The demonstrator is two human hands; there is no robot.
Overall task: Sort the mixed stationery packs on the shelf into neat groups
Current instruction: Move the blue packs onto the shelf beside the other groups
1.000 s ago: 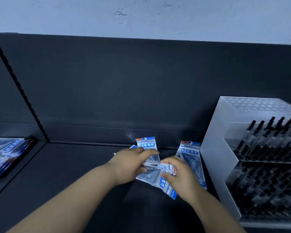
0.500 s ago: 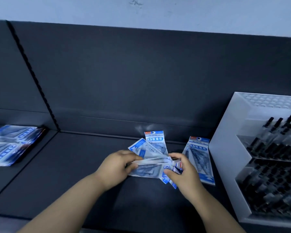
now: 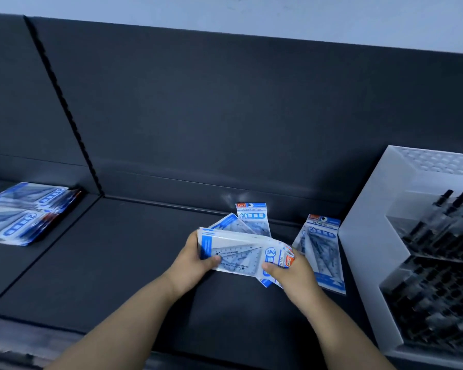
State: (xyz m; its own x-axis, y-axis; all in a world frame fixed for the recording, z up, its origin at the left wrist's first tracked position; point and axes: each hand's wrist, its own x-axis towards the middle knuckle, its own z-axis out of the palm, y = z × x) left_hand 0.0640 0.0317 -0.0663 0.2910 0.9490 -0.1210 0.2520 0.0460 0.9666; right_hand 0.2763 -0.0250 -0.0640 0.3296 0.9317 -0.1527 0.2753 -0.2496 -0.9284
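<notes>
A bundle of blue-and-white geometry set packs (image 3: 241, 253) is held sideways just above the dark shelf (image 3: 145, 263). My left hand (image 3: 194, 259) grips its left end, thumb on the front. My right hand (image 3: 292, 271) grips the right end by the header cards. Behind the bundle, two more packs (image 3: 251, 217) lie fanned near the back edge. One single pack (image 3: 320, 244) lies flat to the right, partly under my right hand.
A white plastic display rack (image 3: 364, 236) full of black-capped pens stands at the right. On the neighbouring shelf section at the left lies a stack of similar blue packs (image 3: 24, 212). A perforated upright (image 3: 64, 108) divides the back panel.
Both hands have gathered the loose packs into one bundle and lifted it, turning it sideways. The camera has tilted and moved closer.
</notes>
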